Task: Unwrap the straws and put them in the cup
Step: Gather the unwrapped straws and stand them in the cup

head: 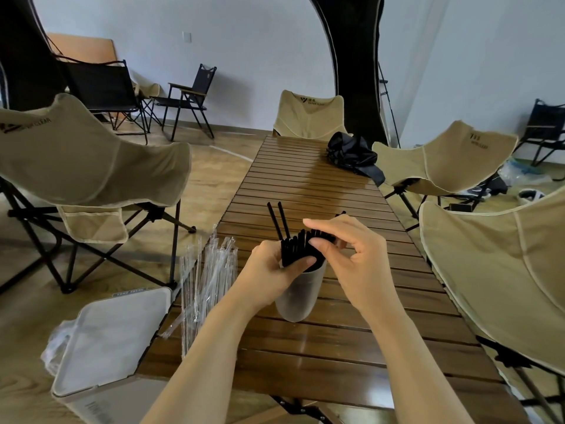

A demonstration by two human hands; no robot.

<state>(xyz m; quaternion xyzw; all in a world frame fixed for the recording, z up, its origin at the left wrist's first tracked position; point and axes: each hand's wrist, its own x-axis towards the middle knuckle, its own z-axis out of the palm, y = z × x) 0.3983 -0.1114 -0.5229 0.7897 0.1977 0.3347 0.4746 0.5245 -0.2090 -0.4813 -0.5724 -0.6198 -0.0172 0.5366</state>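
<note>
Straws (pixel 295 247) between left hand (pixel 272 270), right hand (pixel 351 255)

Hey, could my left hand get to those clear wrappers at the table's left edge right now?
Probably yes, after letting go: the left hand grips the cup, and nothing stands between it and the clear wrappers.

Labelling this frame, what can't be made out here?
Head view only.
- Straws in cup: count hidden by left hand.
- Right hand: own fingers hide whether it pinches a straw.
- Wrappers: too blurred to tell if all are empty.
- Bin lettering: blurred, too small to read.
</note>
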